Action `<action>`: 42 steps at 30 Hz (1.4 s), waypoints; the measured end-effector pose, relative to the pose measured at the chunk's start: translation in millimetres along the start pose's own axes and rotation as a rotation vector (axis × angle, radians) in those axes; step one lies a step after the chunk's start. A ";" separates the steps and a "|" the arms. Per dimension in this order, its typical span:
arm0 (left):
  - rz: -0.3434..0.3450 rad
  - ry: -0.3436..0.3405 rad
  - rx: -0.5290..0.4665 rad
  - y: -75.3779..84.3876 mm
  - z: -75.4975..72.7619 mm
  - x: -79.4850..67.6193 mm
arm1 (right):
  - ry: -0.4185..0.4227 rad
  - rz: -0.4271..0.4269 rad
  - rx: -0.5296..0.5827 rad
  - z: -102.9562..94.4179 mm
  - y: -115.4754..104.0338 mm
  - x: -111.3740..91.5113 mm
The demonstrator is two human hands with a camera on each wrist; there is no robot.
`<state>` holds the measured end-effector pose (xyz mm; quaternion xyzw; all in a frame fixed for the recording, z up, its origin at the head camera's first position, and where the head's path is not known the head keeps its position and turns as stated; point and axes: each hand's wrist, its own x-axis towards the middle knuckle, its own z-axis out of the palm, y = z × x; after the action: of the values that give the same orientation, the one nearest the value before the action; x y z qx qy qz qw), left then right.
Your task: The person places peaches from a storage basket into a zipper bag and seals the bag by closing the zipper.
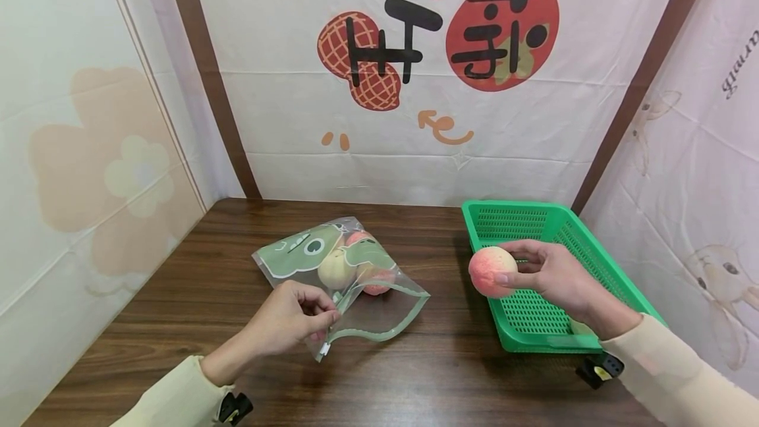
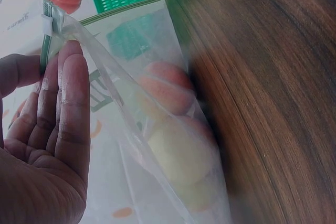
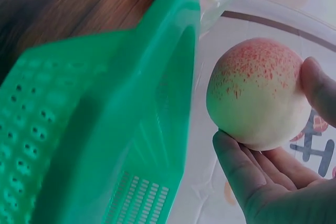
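Note:
A pink and cream peach [image 1: 492, 271] is held between the thumb and fingers of my right hand [image 1: 548, 275], over the left side of a green basket [image 1: 605, 269]. The right wrist view shows the same peach [image 3: 260, 93] beside the basket's rim. My left hand [image 1: 293, 318] pinches the edge of a clear zip bag [image 1: 409, 305] near its white slider [image 1: 324, 349]. The bag's mouth gapes toward the right front. Inside it lie several peaches, one of them yellowish [image 1: 336, 270]; in the left wrist view a reddish peach [image 2: 167, 87] shows through the plastic.
A dark wooden table [image 1: 409, 387] carries the bag at the middle and the basket at the right. Low in the basket's near right corner, a pale item [image 1: 580, 327] is partly hidden by my right wrist. Printed white cloth [image 1: 284, 117] walls the back and both sides.

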<state>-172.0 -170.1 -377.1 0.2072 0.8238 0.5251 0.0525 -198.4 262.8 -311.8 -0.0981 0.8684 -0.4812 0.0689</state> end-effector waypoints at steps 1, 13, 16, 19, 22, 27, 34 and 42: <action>0.000 0.000 0.000 -0.1 0.0 0.1 | -0.002 0.001 0.009 2.0 -0.8 0.0; -0.012 0.007 0.007 1.2 -0.6 0.3 | -0.013 -0.001 0.084 27.5 -2.7 0.3; -0.008 0.009 0.013 1.3 -0.8 0.2 | -0.025 -0.006 0.102 35.4 -1.0 0.7; -0.004 0.008 0.012 1.3 -0.9 0.0 | -0.038 -0.014 0.132 43.4 0.5 0.2; -0.003 0.008 0.010 1.6 -0.8 -0.1 | -0.038 -0.019 0.157 50.7 1.7 -0.2; -0.003 0.007 0.012 2.1 -0.7 -0.2 | -0.031 -0.019 0.169 60.0 -1.0 -1.3; -0.001 0.008 -0.005 1.1 -0.1 0.1 | -0.053 -0.012 0.219 74.3 -2.9 -3.0; -0.001 0.007 -0.003 0.6 -0.3 0.1 | -0.058 -0.017 0.252 88.9 0.7 -1.1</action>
<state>-172.0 -170.0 -376.4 0.2049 0.8232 0.5271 0.0500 -178.3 190.3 -359.2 -0.1098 0.7978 -0.5840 0.1019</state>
